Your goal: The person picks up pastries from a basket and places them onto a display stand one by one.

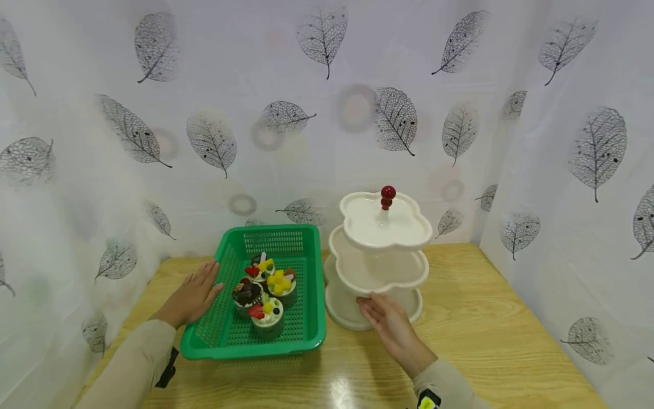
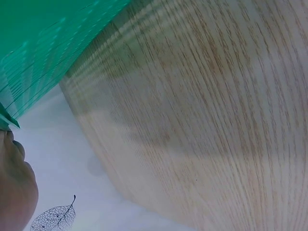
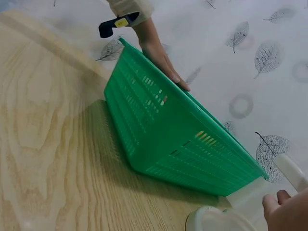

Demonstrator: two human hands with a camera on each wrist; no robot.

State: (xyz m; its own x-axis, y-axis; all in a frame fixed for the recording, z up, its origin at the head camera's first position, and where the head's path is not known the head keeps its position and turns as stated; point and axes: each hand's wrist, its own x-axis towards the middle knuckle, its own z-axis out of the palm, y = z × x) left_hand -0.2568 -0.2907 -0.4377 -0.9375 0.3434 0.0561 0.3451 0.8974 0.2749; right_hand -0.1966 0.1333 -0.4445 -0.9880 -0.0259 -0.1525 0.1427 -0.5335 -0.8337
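Observation:
A green plastic basket (image 1: 255, 352) on the table holds several small cups of cake topped with fruit and cream, among them a chocolate one (image 1: 247, 292). My left hand (image 1: 191, 295) rests on the basket's left rim with its fingers straight. To the right stands a white three-tier stand (image 1: 388, 227) with wavy-edged trays and a red knob (image 1: 388, 193) on top. My right hand (image 1: 390, 326) is in front of the stand, palm turned inward, its loosely bent fingertips right at the middle tray's front rim. In the right wrist view the basket's slotted side (image 3: 159, 125) shows.
The light wooden table (image 1: 475, 318) carries both the basket and the stand, side by side with a narrow gap. A white curtain (image 1: 317, 170) printed with grey leaves hangs behind and along both sides of the table.

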